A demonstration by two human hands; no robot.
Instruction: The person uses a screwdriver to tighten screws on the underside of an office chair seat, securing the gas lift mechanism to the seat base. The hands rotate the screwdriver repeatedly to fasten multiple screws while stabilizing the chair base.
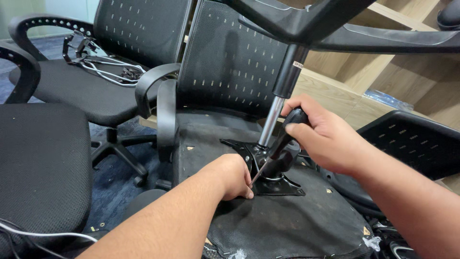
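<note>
Head camera looks down, close, onto upturned chair seat [287, 225].

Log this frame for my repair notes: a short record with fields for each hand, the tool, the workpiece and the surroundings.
left hand: fist on the seat underside, at the screwdriver tip
right hand: grips the screwdriver handle
workpiece: upturned office chair, black mounting plate, gas cylinder pointing up
surroundings: other black mesh chairs, wooden shelving

Dark blue carpet [110, 177] covers the floor; pale wooden shelving [407, 72] stands along the right, and black mesh office chairs [72, 86] crowd the left under soft, even light.
</note>
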